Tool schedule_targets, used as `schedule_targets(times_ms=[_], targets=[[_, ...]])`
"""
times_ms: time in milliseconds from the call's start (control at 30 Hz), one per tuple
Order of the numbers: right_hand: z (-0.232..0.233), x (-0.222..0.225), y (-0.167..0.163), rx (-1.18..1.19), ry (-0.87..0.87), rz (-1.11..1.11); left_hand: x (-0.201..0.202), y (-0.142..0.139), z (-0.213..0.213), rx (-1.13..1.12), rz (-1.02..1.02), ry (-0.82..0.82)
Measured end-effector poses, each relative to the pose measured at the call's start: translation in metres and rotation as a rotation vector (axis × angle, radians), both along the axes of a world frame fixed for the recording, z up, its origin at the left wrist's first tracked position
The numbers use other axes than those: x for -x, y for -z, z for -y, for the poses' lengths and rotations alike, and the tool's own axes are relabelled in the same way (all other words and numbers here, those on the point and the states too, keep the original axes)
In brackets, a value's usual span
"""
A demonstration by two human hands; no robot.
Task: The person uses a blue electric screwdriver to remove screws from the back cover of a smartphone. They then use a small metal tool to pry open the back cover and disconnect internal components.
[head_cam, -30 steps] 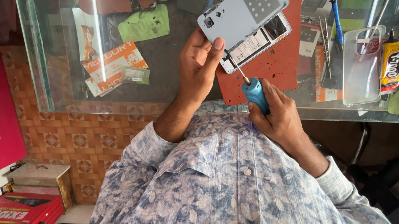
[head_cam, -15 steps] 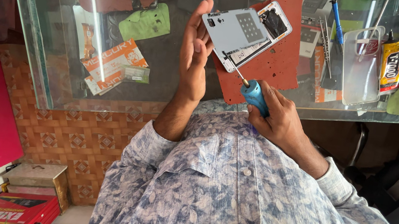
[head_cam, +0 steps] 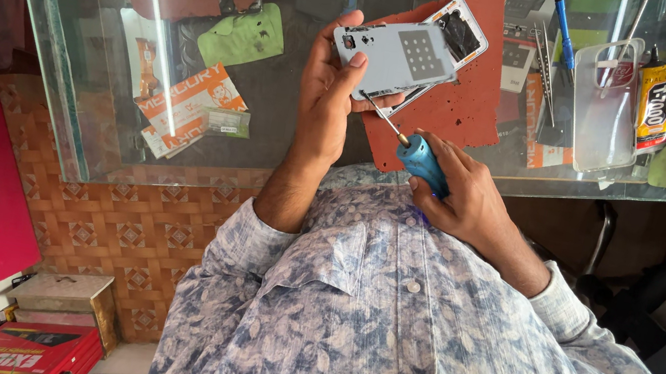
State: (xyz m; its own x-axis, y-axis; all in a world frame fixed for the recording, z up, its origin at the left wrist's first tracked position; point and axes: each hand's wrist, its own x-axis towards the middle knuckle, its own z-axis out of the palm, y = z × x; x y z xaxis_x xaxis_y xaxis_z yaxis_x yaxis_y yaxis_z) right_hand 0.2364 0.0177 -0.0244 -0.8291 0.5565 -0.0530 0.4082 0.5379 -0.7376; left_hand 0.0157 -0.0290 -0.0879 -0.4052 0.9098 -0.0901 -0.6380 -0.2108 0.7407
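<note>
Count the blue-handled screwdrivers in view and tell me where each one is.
2. One blue-handled screwdriver is gripped in the right hand; the other lies on the glass table, upper right. Clutter may hide more.

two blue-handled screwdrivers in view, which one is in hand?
The stubby blue-handled screwdriver gripped in the right hand, its tip at the grey phone back cover held by the left hand. The slim blue-handled screwdriver lies untouched on the glass table.

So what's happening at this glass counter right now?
A person is working on an opened phone. The left hand holds the grey back cover above the phone body, which rests on a red mat. The right hand grips a blue-handled screwdriver, its tip at the cover's lower edge.
</note>
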Motion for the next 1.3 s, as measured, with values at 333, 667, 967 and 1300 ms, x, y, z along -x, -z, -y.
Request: schedule_targets(times_ms=[333,667,967,1300], targets=[[-0.009,-0.001,0.006,0.065,0.02,-0.027,0.003,-0.012,-0.002,-0.14,-0.068,0.018],[-0.001,-0.008,0.021,0.34,0.187,-0.104,-0.005,-0.01,0.0,-0.169,-0.222,-0.062],[-0.011,-0.01,0.017,0.087,0.187,-0.092,-0.002,-0.01,0.007,-0.14,-0.236,-0.068],[-0.001,-0.004,0.006,-0.042,0.079,-0.049,-0.012,-0.008,0.003,-0.13,-0.193,-0.068]])
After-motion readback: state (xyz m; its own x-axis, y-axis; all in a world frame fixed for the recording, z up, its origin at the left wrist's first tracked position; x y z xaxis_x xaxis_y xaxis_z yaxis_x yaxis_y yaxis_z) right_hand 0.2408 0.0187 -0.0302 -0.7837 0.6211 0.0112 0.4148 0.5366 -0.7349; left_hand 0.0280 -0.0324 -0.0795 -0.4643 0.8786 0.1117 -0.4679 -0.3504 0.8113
